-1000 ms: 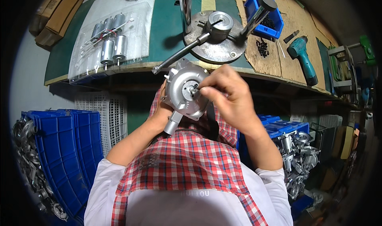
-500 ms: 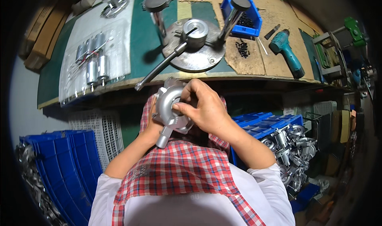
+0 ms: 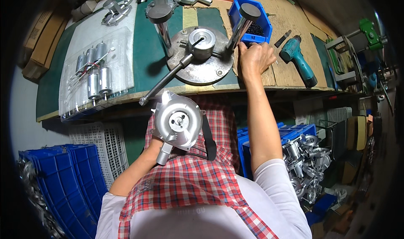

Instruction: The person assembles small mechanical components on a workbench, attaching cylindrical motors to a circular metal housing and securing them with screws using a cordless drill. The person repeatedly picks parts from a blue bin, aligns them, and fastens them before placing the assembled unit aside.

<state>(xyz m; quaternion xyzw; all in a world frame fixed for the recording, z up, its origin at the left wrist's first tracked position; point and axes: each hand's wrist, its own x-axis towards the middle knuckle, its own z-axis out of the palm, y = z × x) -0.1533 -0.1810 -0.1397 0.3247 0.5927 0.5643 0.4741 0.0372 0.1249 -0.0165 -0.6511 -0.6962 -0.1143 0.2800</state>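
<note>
A silver, snail-shaped metal housing [image 3: 191, 117] with a side spout is held in front of my apron, its round face turned up. In its centre are a short shaft and small dark holes. My left hand [image 3: 155, 145] grips it from behind and below, most of the fingers hidden by the metal. My right hand [image 3: 256, 62] reaches onto the bench at the near side of a blue bin [image 3: 263, 39] of small black screws [image 3: 254, 29]. Its fingers are bent together against the bench top, covering the spot; whatever they hold is hidden.
A round steel fixture [image 3: 200, 72] with two posts and a long lever handle [image 3: 166, 83] stands left of my right hand. A teal drill [image 3: 299, 60] lies to the right. Small motors [image 3: 99, 77] rest on plastic at left. Crates of metal parts [image 3: 305, 154] stand below the bench.
My right hand has left the housing and moved up and right to the loose black screws beside the blue bin. The housing's round face is now fully uncovered, still in my left hand.
</note>
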